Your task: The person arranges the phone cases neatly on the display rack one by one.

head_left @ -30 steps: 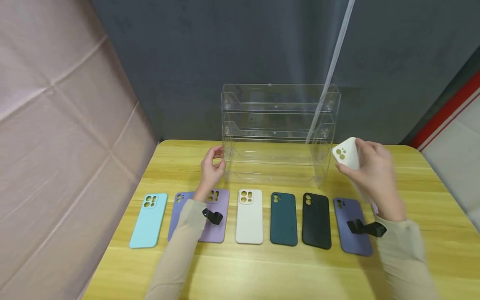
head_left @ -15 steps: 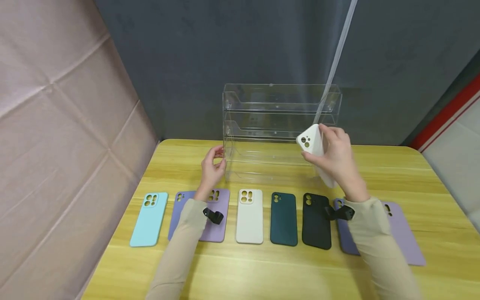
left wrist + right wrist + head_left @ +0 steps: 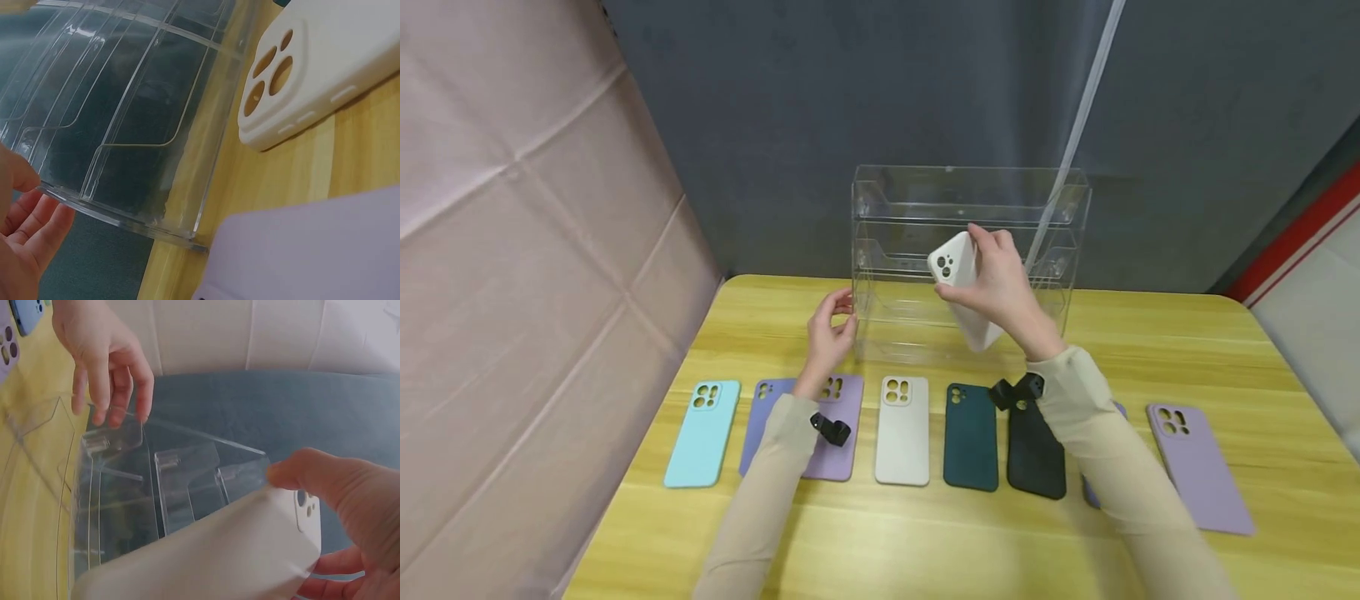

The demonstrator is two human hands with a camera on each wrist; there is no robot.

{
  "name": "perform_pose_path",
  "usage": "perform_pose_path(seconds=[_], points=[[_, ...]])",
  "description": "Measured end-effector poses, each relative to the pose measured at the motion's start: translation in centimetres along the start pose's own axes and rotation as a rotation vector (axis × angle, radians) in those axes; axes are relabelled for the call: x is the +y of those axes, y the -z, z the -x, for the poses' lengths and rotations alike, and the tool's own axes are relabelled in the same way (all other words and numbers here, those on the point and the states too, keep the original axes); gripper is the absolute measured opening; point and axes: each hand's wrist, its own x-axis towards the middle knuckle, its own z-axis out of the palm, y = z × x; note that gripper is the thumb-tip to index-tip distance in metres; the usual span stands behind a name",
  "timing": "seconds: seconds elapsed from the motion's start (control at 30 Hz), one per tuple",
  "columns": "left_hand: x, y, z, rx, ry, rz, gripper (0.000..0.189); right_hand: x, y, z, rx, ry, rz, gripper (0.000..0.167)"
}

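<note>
At twelve o'clock stands the clear tiered rack [image 3: 955, 192], its edge pinched by our left hand [image 3: 831, 333]; our right hand [image 3: 1002, 285] grips the white phone case [image 3: 976, 323], swung from one o'clock; the rack looks within reach.

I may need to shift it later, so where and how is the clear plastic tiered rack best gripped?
Pinch the clear plastic tiered rack by both upright side walls, probably best from outside left and right. They are thin with exposed edges; the left hand pinches one this way, and no hand is on the other.
</note>
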Motion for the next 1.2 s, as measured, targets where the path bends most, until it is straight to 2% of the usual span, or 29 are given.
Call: perform_pose_path(seconds=[0.1,0.2,0.4,0.7,0.97,1.2], points=[[1.6,0.0,0.1,-0.001,-0.013,0.007,0.036,-1.0,-0.5,-1.0,0.017,-0.012,-0.023,0.091],[3.4,0.1,0.2,-0.012,-0.024,0.005,0.036,-2.2,-0.7,-2.1,0.08,-0.006,-0.045,0.089],[3.3,0.1,0.1,-0.011,-0.019,0.005,0.037,-4.3,-1.6,-4.4,0.203,0.021,-0.102,0.084],[3.1,0.4,0.1,-0.014,-0.018,0.004,0.037,-6.2,-3.5,-7.8,0.345,-0.024,-0.121,0.083],[3.2,0.3,0.1,-0.01,-0.022,-0.001,0.037,-7.6,-4.3,-9.9,0.484,-0.077,-0.16,0.083],[3.4,0.1,0.2,-0.017,-0.016,0.02,0.038,-7.4,-5.7,-10.8,0.602,-0.122,-0.166,0.084]])
